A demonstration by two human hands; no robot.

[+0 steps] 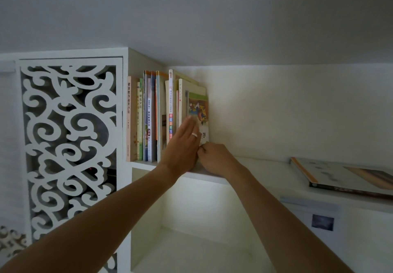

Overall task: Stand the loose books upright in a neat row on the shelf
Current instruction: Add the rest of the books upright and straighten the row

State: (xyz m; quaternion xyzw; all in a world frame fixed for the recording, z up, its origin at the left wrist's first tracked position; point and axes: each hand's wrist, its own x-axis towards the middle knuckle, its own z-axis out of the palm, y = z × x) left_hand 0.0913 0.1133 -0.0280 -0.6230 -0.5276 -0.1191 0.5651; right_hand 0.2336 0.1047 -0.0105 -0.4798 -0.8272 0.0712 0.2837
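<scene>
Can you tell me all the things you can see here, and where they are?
Upright books: roughly a dozen, mixed colours, in a row at the left end of the shelf.
End book: one, green with a picture cover, last on the right of the row.
Flat book: one, pale with an orange edge, lying far right on the shelf.
Shelf: one, white.
Carved panel: one, white scrollwork, left.
Ring: one, pale, on the left hand.
Left hand: flat against the row.
Right hand: at the end book's bottom corner.

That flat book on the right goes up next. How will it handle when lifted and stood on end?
The flat book looks wide and thin, so it probably flexes a little and is best lifted from the spine. Stood alone it would likely tip; lean it against the upright row. Its cover seems glossy, possibly slippery.
</scene>
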